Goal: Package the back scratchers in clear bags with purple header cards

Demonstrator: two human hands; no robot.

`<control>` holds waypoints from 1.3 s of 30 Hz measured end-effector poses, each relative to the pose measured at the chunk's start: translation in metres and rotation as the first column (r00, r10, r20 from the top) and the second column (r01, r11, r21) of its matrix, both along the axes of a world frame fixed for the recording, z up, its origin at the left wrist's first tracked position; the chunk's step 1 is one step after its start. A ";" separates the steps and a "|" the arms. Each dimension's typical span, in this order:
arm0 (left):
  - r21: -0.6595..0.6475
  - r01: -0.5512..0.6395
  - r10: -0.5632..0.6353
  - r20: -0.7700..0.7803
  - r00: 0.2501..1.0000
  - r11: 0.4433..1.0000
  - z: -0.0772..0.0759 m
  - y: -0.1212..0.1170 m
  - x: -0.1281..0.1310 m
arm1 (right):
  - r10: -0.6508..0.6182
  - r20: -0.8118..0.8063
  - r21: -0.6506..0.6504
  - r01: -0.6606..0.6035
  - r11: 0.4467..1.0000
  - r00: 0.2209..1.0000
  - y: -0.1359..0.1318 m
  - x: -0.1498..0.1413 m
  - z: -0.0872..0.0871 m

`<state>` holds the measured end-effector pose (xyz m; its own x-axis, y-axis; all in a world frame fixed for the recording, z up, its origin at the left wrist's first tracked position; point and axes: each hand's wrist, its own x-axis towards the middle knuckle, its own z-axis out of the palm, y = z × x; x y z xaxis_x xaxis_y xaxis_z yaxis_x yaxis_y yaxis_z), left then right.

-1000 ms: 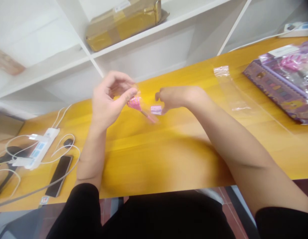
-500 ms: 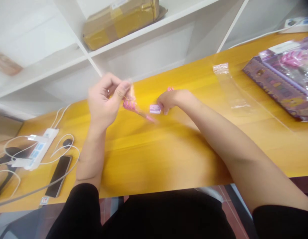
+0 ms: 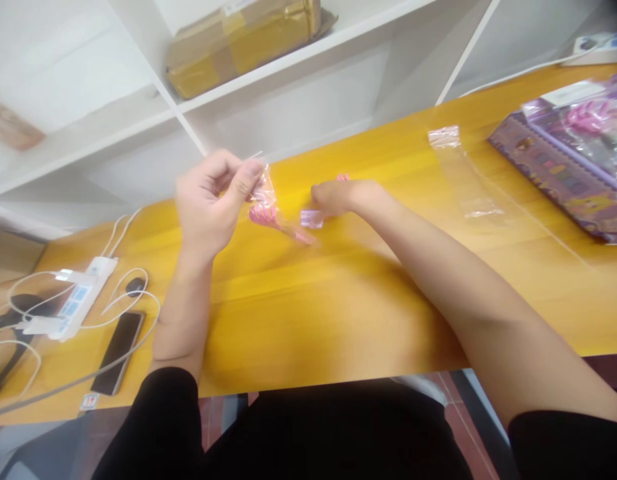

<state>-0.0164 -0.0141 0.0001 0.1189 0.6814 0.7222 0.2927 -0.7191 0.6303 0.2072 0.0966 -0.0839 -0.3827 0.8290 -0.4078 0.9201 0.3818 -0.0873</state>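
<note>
My left hand (image 3: 213, 200) is closed, thumb and finger pinching the top of a small clear plastic bag (image 3: 264, 190). Inside the bag hangs a slim item (image 3: 263, 215) with a pink twisted, striped end and a thin pink tip pointing down and right; its exact kind is unclear. To the right, low over the table, my right hand (image 3: 336, 198) has its fingers curled together. A small purple-and-white printed piece (image 3: 311, 219) shows by its fingertips, and a pink striped end (image 3: 342, 177) peeks out behind it. What lies under the fingers is hidden.
An empty clear zip bag (image 3: 466, 173) lies right on the wooden table (image 3: 308, 320). Beyond it stands a purple decorated box (image 3: 553, 177) holding bagged pink items. At left are a power strip (image 3: 86, 297), cables and a phone (image 3: 118, 353). A cardboard box (image 3: 243, 47) sits on the shelf.
My left hand stays nearly in place, with more of the bag showing below its fingers. My right hand has shifted slightly, its fingertips lifting a little away from the purple printed piece.
</note>
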 end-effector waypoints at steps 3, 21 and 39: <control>-0.008 -0.013 0.013 0.013 1.000 1.000 0.001 -0.001 0.002 | 0.009 0.021 -0.010 -0.009 1.000 1.000 -0.003 -0.004 0.002; -0.014 0.041 -0.040 0.063 0.997 0.999 -0.004 0.008 -0.003 | 0.430 -0.791 0.553 0.207 0.807 0.436 -0.066 0.026 0.092; -0.136 0.176 -0.164 0.098 0.982 0.975 -0.007 0.002 0.007 | 0.715 -0.468 0.844 0.023 0.536 0.519 -0.107 0.006 0.098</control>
<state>-0.0092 -0.0117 -0.0074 0.1843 0.7540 0.6305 0.1145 -0.6536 0.7481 0.2128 -0.0107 0.0137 -0.5279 0.3537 0.7721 0.4119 0.9017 -0.1314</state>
